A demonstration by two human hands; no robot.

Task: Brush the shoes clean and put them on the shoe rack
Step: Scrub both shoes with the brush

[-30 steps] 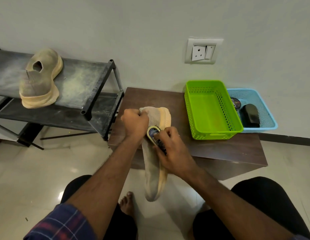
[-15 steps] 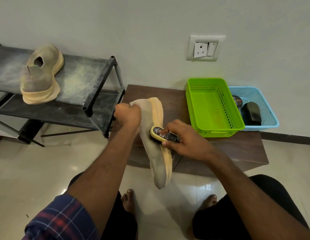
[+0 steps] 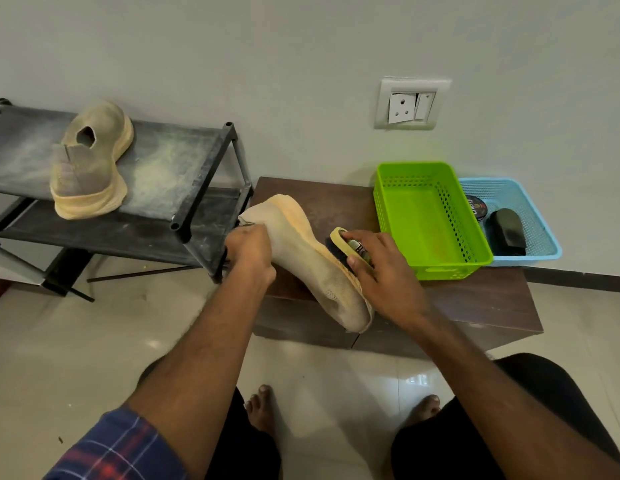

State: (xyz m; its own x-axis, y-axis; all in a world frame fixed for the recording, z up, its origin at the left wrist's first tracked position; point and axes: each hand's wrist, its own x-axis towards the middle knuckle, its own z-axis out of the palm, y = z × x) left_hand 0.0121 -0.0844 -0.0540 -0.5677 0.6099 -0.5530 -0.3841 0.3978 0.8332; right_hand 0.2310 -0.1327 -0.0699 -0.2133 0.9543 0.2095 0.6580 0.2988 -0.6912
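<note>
Right now the shoe [image 3: 301, 258] being cleaned is held in mid-air at the centre of the frame, over the front edge of the dark wooden bench [image 3: 474, 299]. Its long axis runs diagonally, heel end toward the upper left and toe toward the lower right. The left hand [image 3: 249, 249] grips the heel opening from the left side, fingers curled into the collar. The right hand [image 3: 381, 268] lies on the opposite, right-hand side of the shoe, fingers wrapped over a small brush [image 3: 348, 245] whose dark bristles meet the orange sole edge about halfway along. So the brush sits just to the right of the shoe and any stroke would, I judge, travel along that diagonal toward toe or heel, with the left hand bracing against it.

The held shoe is a soft beige knit slip-on with a pale orange sole, and the fabric looks dull and faintly soiled near the toe. Its mate [image 3: 90, 161] already rests on the top shelf of the black shoe rack [image 3: 184, 174] in the upper left, sole down, on a dusty surface. The rack is nearer the left hand, which seems the likelier one to carry the shoe across. A green basket [image 3: 436, 268] and a blue basket [image 3: 543, 216] stand at the bench's right end.
</note>
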